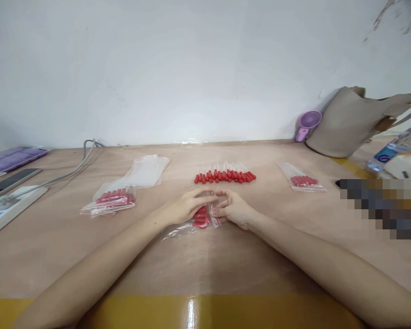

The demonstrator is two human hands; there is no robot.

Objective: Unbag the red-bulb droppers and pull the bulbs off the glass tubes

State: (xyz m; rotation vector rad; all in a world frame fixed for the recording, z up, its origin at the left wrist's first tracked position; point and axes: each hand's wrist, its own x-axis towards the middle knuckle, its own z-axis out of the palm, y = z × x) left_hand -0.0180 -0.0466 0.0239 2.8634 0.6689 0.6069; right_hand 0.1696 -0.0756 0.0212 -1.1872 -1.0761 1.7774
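Bare forearms (106,259) angled in from seven and five o'clock over the counter (208,269). At clock centre, flat on the counter between both hands: clear bag (201,220) with red pieces inside. Right hand (234,210) in a pinch on its zip edge, apparently for control of the mouth strip. Left hand (187,205) across the bag, perhaps as brace; cannot tell whether gripping. Red-ended sticks (226,176) around twelve to one, red ends nearest, likely for easy pickup. Blank bags (145,171) at ten, probably for left-side reach. Filled bags (113,200) stacked at nine, perhaps to save space.
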